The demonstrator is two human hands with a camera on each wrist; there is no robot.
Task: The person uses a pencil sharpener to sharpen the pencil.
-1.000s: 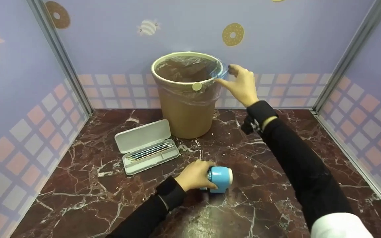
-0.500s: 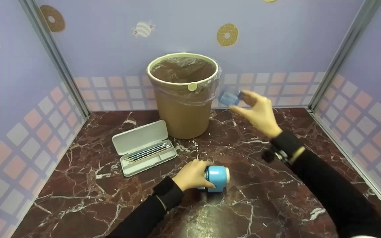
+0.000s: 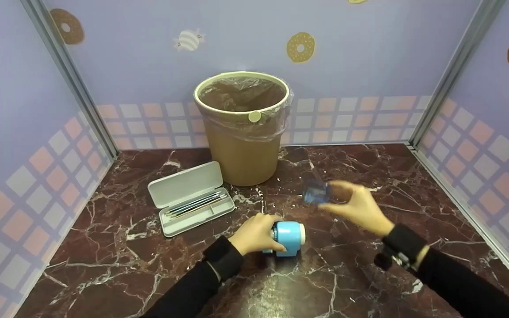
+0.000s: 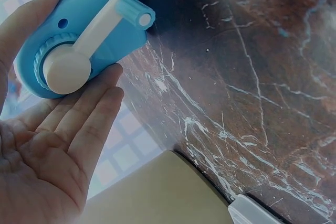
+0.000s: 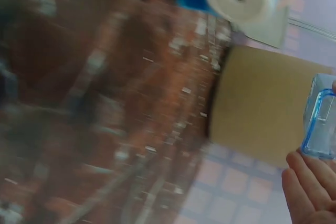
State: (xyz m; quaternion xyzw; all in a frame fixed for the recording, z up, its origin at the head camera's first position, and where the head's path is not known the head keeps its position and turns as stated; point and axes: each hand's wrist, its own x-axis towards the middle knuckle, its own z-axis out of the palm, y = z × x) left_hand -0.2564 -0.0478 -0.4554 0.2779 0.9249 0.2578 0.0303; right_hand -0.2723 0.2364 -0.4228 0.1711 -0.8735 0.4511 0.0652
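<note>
My left hand point(image 3: 254, 235) grips a light blue pencil sharpener point(image 3: 288, 238) on the marbled table, thumb on one side and fingers on the other. Its white crank handle point(image 4: 98, 31) faces the camera in the left wrist view. To the right and slightly farther back, my right hand point(image 3: 361, 209) pinches a clear blue shavings drawer point(image 3: 316, 193) between thumb and fingers, up off the tabletop. The drawer point(image 5: 319, 121) shows as a see-through box with a blue rim in the right wrist view, cut by the frame's edge. Blur softens it in the head view.
A tan trash bin point(image 3: 243, 150) lined with a clear bag stands at the back against the wall. Left of it lies an open grey pencil case point(image 3: 186, 181) holding several pencils point(image 3: 197, 204). Small pale specks dot the table point(image 3: 347, 168) near the bin. Patterned walls enclose three sides.
My right hand has brought the shavings drawer from the trash bin's rim down and toward me, close to the sharpener. The left hand has kept its grip on the sharpener.
</note>
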